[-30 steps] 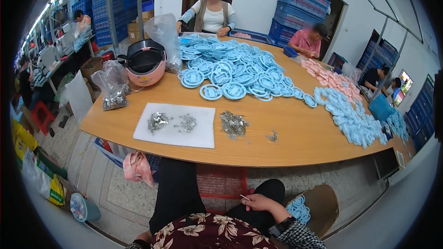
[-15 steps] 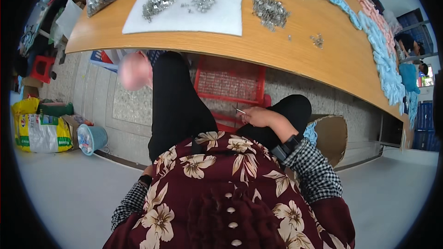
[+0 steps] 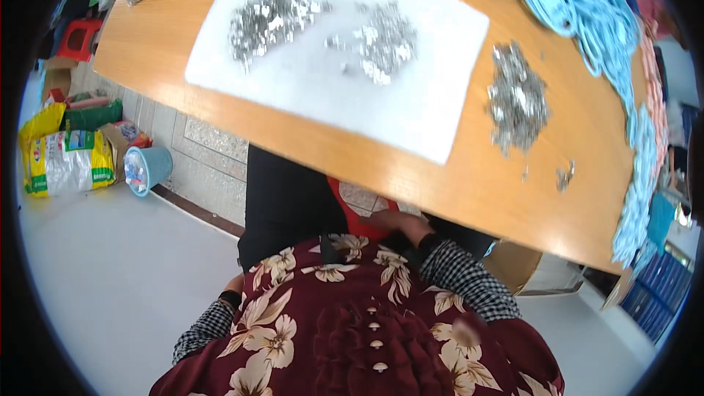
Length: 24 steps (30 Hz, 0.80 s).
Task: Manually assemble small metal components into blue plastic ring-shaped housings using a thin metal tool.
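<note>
Seated person, both hands low at the lap under the table edge.

The right hand [image 3: 400, 224] rests on the black-trousered lap beside a red crate [image 3: 352, 209]; whether it grips anything cannot be told. The left hand [image 3: 236, 284] is mostly hidden at the hip, its state unclear. At twelve o'clock, the orange wooden table [image 3: 455, 176] carries a white sheet [image 3: 411, 103] with silvery metal-piece heaps [image 3: 271, 15]; at two o'clock, pale blue rings [image 3: 587, 7].
</note>
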Available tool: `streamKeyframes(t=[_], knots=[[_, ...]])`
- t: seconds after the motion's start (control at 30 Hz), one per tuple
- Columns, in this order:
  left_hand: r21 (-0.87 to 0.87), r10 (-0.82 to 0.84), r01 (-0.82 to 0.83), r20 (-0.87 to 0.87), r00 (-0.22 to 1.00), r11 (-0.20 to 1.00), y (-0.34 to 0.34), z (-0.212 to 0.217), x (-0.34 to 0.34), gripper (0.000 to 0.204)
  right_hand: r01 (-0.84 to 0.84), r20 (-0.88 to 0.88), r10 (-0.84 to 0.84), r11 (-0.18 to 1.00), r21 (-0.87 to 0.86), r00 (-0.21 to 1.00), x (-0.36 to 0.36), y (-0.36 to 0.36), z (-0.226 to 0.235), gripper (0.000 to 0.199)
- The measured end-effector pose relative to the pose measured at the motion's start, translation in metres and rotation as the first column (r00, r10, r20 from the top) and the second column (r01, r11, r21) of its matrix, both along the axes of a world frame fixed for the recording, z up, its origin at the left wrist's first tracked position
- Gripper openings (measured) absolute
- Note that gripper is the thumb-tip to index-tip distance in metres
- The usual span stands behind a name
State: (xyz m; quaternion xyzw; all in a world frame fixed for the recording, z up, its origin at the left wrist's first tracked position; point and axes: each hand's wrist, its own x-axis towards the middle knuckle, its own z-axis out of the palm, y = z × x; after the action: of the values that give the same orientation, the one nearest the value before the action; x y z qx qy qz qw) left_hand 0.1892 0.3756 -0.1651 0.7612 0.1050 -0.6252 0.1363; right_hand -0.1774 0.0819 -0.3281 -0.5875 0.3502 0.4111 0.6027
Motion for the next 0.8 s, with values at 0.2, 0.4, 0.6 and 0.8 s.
streamKeyframes(t=[0.2, 0.4, 0.6, 0.8], knots=[[0.045, 0.312, -0.311, -0.014, 0.95, 0.949, -0.059, 0.018, -0.015, 0.03, 0.091, -0.069, -0.091, 0.996, -0.01, 0.993, -0.014, -0.022, 0.035, 0.061], [0.039, 0.442, -0.441, -0.032, 0.897, 0.897, -0.108, 0.017, -0.021, 0.03, 0.094, -0.057, -0.097, 0.994, -0.056, 0.994, -0.022, -0.041, 0.052, 0.057], [-0.196, -0.039, 0.026, -0.065, 0.997, 0.98, -0.101, -0.034, 0.001, 0.03, 0.105, 0.035, -0.1, 0.978, -0.183, 0.994, -0.019, -0.057, 0.049, 0.053], [-0.032, -0.816, 0.839, 0.216, 0.536, 0.543, -0.111, -0.072, 0.043, 0.042, 0.036, 0.096, -0.001, 0.932, -0.36, 0.995, -0.011, -0.093, 0.143, 0.049]])
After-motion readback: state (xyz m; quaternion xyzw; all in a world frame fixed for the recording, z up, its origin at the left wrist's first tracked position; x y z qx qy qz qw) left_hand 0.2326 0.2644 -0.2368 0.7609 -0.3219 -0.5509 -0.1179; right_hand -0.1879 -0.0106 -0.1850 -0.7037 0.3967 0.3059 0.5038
